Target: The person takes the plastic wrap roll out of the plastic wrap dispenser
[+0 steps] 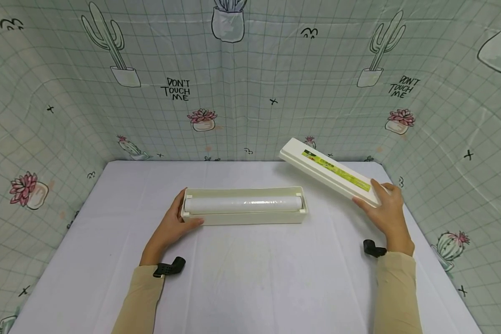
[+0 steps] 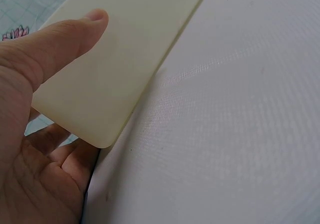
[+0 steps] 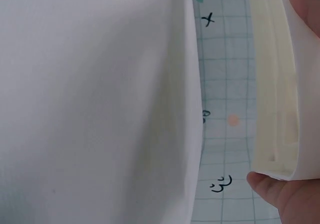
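Note:
A long cream box (image 1: 250, 218) lies on the table in the head view, its top off. Inside it is a white roll of cling film (image 1: 242, 204), with a shiny surface. My left hand (image 1: 175, 225) grips the box's left end, thumb on the front wall and fingers behind, as the left wrist view also shows along the cream wall (image 2: 135, 49). My right hand (image 1: 386, 211) holds the white lid (image 1: 296, 149) by its near right end. The lid, bearing a yellow-green label (image 1: 336, 170), is raised and slanted to the upper left; its hollow underside (image 3: 275, 84) shows in the right wrist view.
A white cloth covers the table (image 1: 242, 273). Behind and at both sides hangs a grid-patterned curtain (image 1: 250, 79) printed with cacti and succulents, meeting the table's back edge. Each wrist wears a black camera mount, the left one (image 1: 170, 267) and the right one (image 1: 374, 248).

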{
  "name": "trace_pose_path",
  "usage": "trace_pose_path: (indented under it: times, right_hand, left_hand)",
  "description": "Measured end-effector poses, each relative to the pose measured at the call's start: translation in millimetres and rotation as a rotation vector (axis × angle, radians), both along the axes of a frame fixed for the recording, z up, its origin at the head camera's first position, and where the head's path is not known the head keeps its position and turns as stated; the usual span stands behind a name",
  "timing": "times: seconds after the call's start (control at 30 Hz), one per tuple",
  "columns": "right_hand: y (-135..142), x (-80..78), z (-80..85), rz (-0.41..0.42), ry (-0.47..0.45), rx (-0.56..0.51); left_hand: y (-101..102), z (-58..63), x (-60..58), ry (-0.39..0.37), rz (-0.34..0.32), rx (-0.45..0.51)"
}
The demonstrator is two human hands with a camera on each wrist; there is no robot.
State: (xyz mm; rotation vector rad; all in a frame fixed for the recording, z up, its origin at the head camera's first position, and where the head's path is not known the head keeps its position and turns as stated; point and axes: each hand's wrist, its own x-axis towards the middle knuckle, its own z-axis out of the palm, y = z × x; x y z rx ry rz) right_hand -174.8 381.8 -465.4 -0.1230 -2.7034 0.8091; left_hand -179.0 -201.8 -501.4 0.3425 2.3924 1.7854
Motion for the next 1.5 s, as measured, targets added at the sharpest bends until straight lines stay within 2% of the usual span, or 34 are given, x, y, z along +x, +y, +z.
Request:
trace_pose_path:
  times: [0.9,1.5]
  right_hand:
    - [13.7,4.8,-6.6,-0.051,-0.038,-0.014]
    - [17.5,10.4,-2.7,-0.090,-0.097,-0.032]
  left_hand:
    - [-0.3,0.2,0.2,-0.004,0.006,0.009]
    - [-0.6,-0.9,-0.3,-0.005,-0.002,0.007]
